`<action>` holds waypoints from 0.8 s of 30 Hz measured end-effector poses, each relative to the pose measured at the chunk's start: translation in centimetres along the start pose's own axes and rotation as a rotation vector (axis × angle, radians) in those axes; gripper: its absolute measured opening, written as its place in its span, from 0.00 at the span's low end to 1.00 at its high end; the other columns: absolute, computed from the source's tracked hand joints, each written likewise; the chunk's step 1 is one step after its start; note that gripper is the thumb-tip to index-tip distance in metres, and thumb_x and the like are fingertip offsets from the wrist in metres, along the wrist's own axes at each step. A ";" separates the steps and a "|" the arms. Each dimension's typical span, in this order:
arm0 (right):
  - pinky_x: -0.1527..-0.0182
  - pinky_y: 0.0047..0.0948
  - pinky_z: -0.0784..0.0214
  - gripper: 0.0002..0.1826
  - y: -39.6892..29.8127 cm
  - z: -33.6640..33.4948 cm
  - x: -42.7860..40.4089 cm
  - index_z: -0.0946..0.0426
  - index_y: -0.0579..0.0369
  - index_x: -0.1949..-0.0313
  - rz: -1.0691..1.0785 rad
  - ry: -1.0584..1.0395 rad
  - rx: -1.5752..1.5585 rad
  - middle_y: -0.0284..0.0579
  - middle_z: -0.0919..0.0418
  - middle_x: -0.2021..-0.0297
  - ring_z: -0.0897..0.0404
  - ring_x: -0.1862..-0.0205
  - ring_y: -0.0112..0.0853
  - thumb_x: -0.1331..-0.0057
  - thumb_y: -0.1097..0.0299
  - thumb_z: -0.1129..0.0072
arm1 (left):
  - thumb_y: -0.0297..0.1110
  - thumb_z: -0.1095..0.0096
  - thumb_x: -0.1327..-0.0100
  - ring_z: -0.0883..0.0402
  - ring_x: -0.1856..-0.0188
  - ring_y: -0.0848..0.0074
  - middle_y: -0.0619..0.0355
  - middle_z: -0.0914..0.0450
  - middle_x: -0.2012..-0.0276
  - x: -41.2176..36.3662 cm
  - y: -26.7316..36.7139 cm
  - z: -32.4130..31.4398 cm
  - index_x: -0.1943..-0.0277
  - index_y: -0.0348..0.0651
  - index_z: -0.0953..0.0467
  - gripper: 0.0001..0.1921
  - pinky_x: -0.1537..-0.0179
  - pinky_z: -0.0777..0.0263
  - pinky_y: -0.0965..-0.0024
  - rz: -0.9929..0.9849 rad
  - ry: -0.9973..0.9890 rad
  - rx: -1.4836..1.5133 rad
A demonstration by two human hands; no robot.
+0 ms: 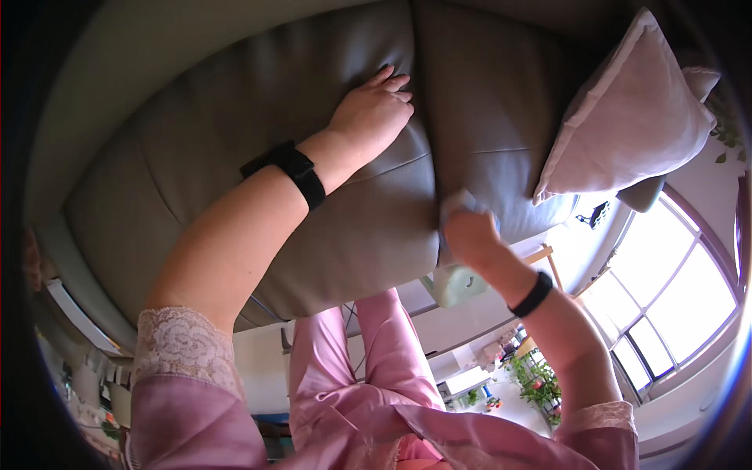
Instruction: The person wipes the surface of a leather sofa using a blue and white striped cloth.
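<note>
A brown-grey leather sofa [247, 117] fills the space before me, with a deep gap between two seat sections. My left hand [376, 114] rests on the left section near that gap, fingers bent and slightly spread, holding nothing. Over the front part of the gap is my right hand [473, 235], blurred and closed around a pale, bunched piece of what looks like cloth [461, 202]. The cloth is against the leather or just above it; I cannot tell which. Most of it is hidden by the fingers.
A pale pink cushion [637, 123] leans on the sofa at the right. Below the front edge stands a light green plastic object [461, 286]. Leafy plants [537, 379] and a large window [670, 288] are at the lower right. A sofa armrest [97, 276] bounds the left.
</note>
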State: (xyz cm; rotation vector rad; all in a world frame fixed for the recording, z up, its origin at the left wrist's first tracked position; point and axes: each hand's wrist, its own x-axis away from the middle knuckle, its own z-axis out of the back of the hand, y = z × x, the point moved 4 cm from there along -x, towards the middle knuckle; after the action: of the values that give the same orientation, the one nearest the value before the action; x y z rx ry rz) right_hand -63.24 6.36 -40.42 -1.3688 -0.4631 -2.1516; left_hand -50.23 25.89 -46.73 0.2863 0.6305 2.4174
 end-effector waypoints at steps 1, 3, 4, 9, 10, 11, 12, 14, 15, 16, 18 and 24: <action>0.57 0.43 0.21 0.10 0.2 -4.2 3.2 0.14 0.56 0.66 0.148 -0.142 -0.014 0.46 0.16 0.58 0.15 0.56 0.44 0.45 0.66 0.36 | 0.28 0.45 0.36 0.31 0.30 0.67 0.59 0.17 0.44 -0.4 0.4 0.1 0.52 0.42 0.15 0.14 0.23 0.46 0.60 0.007 0.016 0.002; 0.56 0.44 0.21 0.10 1.8 -4.9 5.4 0.14 0.51 0.64 0.103 -0.307 -0.050 0.49 0.18 0.57 0.16 0.55 0.44 0.44 0.66 0.37 | 0.28 0.45 0.36 0.31 0.30 0.67 0.59 0.16 0.44 -0.8 0.8 0.1 0.52 0.42 0.15 0.14 0.23 0.46 0.60 -0.006 0.001 -0.006; 0.56 0.45 0.22 0.11 2.4 -5.0 7.0 0.14 0.48 0.62 0.075 -0.394 -0.067 0.50 0.18 0.56 0.16 0.55 0.44 0.44 0.66 0.38 | 0.28 0.45 0.36 0.31 0.30 0.66 0.59 0.16 0.44 -0.7 1.0 -0.1 0.52 0.42 0.15 0.14 0.23 0.45 0.60 -0.011 -0.024 -0.014; 0.67 0.41 0.21 0.16 5.1 10.7 1.3 0.17 0.41 0.54 -0.159 0.614 -0.177 0.43 0.21 0.61 0.15 0.63 0.42 0.43 0.70 0.38 | 0.27 0.44 0.37 0.29 0.31 0.67 0.60 0.16 0.45 0.5 0.1 0.1 0.54 0.42 0.16 0.12 0.24 0.44 0.59 -0.034 0.009 -0.067; 0.66 0.41 0.20 0.16 4.5 13.9 -0.4 0.17 0.42 0.53 -0.149 0.794 -0.179 0.43 0.21 0.59 0.15 0.62 0.42 0.42 0.71 0.39 | 0.27 0.44 0.36 0.29 0.31 0.67 0.60 0.16 0.46 0.5 0.0 -0.1 0.54 0.42 0.16 0.12 0.24 0.44 0.58 -0.033 0.033 -0.071; 0.65 0.40 0.20 0.16 4.3 16.2 -1.7 0.18 0.43 0.52 -0.150 0.972 -0.168 0.44 0.20 0.58 0.15 0.61 0.41 0.41 0.71 0.40 | 0.27 0.45 0.36 0.29 0.32 0.67 0.60 0.16 0.47 0.1 0.4 -0.1 0.54 0.42 0.16 0.12 0.24 0.43 0.58 -0.040 0.068 -0.066; 0.65 0.40 0.20 0.15 4.3 16.1 -4.5 0.17 0.45 0.53 -0.183 0.916 -0.104 0.44 0.20 0.57 0.15 0.60 0.41 0.40 0.72 0.41 | 0.27 0.46 0.35 0.28 0.32 0.67 0.60 0.15 0.48 -0.4 0.9 0.2 0.55 0.43 0.16 0.12 0.25 0.42 0.60 -0.053 0.044 -0.053; 0.64 0.41 0.20 0.14 4.3 14.9 -8.6 0.17 0.46 0.54 -0.220 0.855 -0.041 0.44 0.20 0.55 0.15 0.58 0.40 0.40 0.72 0.41 | 0.27 0.46 0.36 0.28 0.33 0.67 0.60 0.15 0.49 -1.4 1.5 0.4 0.56 0.44 0.15 0.12 0.25 0.42 0.61 -0.045 0.047 -0.051; 0.63 0.42 0.20 0.12 3.7 14.4 -10.1 0.16 0.48 0.56 -0.249 0.717 -0.016 0.44 0.19 0.55 0.15 0.58 0.40 0.40 0.71 0.41 | 0.27 0.46 0.36 0.27 0.33 0.68 0.60 0.15 0.49 -1.2 1.4 0.3 0.56 0.45 0.15 0.11 0.25 0.41 0.61 -0.019 0.039 -0.061; 0.63 0.43 0.20 0.11 3.5 13.8 -11.1 0.15 0.50 0.57 -0.280 0.577 0.013 0.45 0.19 0.54 0.15 0.57 0.40 0.39 0.71 0.40 | 0.27 0.46 0.36 0.27 0.33 0.68 0.60 0.15 0.49 -1.1 1.2 0.3 0.56 0.45 0.15 0.11 0.25 0.41 0.61 -0.016 0.033 -0.064; 0.63 0.44 0.20 0.10 3.4 14.1 -11.1 0.15 0.50 0.58 -0.256 0.499 0.034 0.44 0.19 0.54 0.15 0.56 0.40 0.39 0.70 0.40 | 0.27 0.46 0.36 0.27 0.33 0.68 0.60 0.15 0.49 -1.0 0.7 0.5 0.57 0.46 0.15 0.11 0.25 0.41 0.62 -0.014 0.083 -0.085; 0.70 0.45 0.22 0.08 1.6 11.9 -8.4 0.14 0.49 0.64 -0.120 0.219 0.174 0.39 0.17 0.58 0.14 0.62 0.38 0.40 0.68 0.41 | 0.27 0.47 0.36 0.29 0.32 0.67 0.59 0.16 0.46 -0.1 0.1 0.4 0.55 0.44 0.15 0.13 0.25 0.42 0.61 -0.023 0.038 0.005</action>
State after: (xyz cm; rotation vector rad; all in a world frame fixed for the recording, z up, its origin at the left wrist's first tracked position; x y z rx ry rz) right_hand -50.89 13.83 -42.94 -1.0213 -0.6419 -2.2662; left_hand -50.05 25.92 -46.39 0.2343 0.6529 2.4046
